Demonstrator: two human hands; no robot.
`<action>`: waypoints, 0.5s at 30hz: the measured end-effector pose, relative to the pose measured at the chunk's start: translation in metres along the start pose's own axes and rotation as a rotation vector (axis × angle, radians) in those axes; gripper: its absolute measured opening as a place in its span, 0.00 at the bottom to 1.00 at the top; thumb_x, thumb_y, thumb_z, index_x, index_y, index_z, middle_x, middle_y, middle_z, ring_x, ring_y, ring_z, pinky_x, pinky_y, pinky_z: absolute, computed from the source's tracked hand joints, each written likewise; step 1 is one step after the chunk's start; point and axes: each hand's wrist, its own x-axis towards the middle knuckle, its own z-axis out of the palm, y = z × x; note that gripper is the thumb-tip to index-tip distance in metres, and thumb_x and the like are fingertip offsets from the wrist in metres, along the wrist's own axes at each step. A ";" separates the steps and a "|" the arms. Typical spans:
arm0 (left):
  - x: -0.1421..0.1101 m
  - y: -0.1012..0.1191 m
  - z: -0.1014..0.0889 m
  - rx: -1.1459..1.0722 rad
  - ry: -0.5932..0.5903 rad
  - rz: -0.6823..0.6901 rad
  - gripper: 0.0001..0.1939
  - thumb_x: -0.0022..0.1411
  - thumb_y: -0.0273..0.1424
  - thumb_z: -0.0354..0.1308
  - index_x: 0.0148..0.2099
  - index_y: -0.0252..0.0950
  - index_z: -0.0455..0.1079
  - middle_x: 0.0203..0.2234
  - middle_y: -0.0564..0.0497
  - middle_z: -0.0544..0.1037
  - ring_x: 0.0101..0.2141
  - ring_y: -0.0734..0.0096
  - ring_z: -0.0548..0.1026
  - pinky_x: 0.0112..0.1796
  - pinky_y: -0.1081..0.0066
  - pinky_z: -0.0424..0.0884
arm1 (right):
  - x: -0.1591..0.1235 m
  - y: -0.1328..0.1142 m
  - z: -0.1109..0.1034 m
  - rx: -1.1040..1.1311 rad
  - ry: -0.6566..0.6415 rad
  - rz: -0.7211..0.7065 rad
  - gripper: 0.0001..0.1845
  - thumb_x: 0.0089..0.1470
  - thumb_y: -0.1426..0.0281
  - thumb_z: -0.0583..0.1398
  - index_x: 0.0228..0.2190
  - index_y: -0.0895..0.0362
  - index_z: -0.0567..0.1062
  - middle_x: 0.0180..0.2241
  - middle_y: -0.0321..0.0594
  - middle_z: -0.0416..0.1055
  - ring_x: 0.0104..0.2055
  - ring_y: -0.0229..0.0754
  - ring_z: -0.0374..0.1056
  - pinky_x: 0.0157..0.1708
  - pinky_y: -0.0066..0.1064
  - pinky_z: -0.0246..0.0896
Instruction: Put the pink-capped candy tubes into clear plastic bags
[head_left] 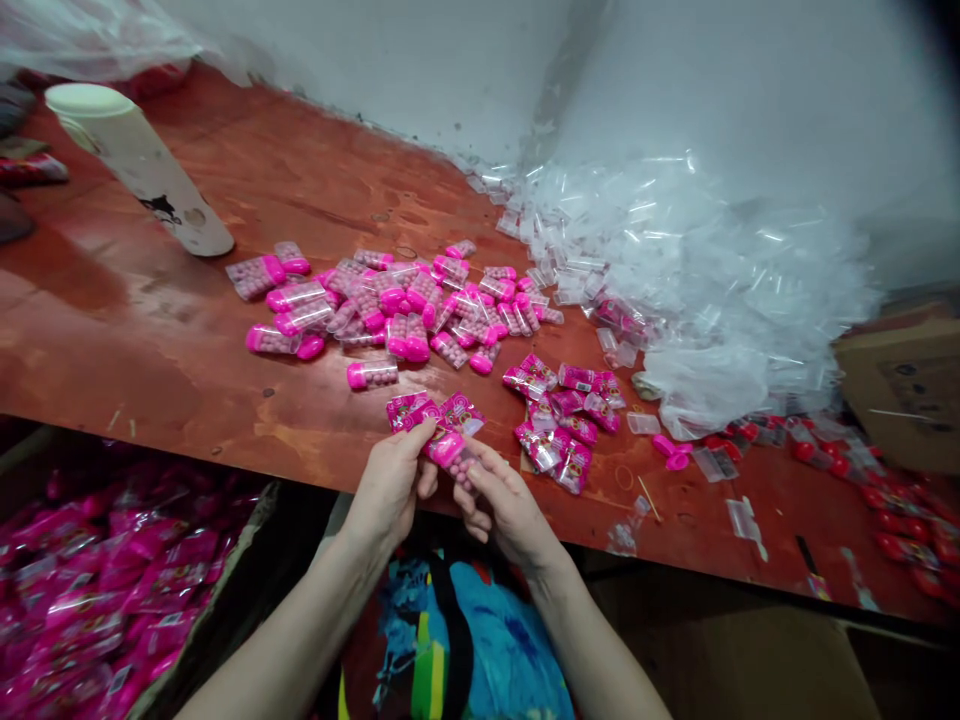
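Just over the table's front edge, both hands hold a small clear candy tube (459, 466) with a pink cap and pink candy balls inside. My left hand (384, 485) pinches it at the cap end, thumb on top. Round the clear, candy-filled end curl the fingers of my right hand (511, 505). Shiny pink candy packets (427, 408) show just beyond the fingers; whether they are joined to the tube I cannot tell. Farther back lies a heap of filled pink-capped tubes (405, 300). More pink packets (551, 430) form a small pile to the right.
A tall pale bottle (142, 170) stands at left. Against the wall rises a big mound of clear empty tubes and plastic (697, 260). Red-capped pieces (911, 530) and a cardboard box (900, 385) are at right. Below left, a box holds pink packets (112, 590).
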 end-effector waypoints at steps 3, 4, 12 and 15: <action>0.005 0.011 -0.006 -0.045 0.070 0.047 0.21 0.56 0.41 0.63 0.19 0.36 0.62 0.05 0.59 0.57 0.09 0.82 0.52 0.15 0.77 0.50 | -0.009 -0.007 -0.002 0.113 -0.020 0.045 0.22 0.61 0.63 0.57 0.55 0.55 0.65 0.19 0.26 0.61 0.13 0.26 0.42 0.11 0.17 0.43; 0.007 0.014 -0.008 -0.063 0.072 0.051 0.21 0.55 0.41 0.63 0.20 0.36 0.61 0.05 0.60 0.56 0.09 0.82 0.51 0.14 0.77 0.50 | -0.011 -0.009 -0.004 0.127 -0.020 0.043 0.22 0.61 0.64 0.57 0.56 0.55 0.65 0.19 0.27 0.62 0.13 0.26 0.43 0.11 0.17 0.44; 0.004 0.010 0.001 -0.204 -0.030 -0.105 0.11 0.62 0.34 0.58 0.31 0.31 0.68 0.20 0.51 0.76 0.08 0.88 0.51 0.12 0.80 0.48 | -0.005 -0.013 -0.009 0.256 -0.029 0.089 0.24 0.64 0.56 0.49 0.58 0.51 0.62 0.21 0.32 0.68 0.13 0.30 0.48 0.10 0.19 0.48; 0.002 0.011 0.004 -0.262 -0.052 -0.142 0.10 0.67 0.30 0.51 0.33 0.30 0.68 0.27 0.47 0.79 0.08 0.89 0.52 0.10 0.80 0.48 | -0.002 -0.012 -0.007 0.265 0.023 0.095 0.21 0.63 0.57 0.51 0.53 0.54 0.66 0.22 0.33 0.69 0.14 0.31 0.50 0.11 0.19 0.48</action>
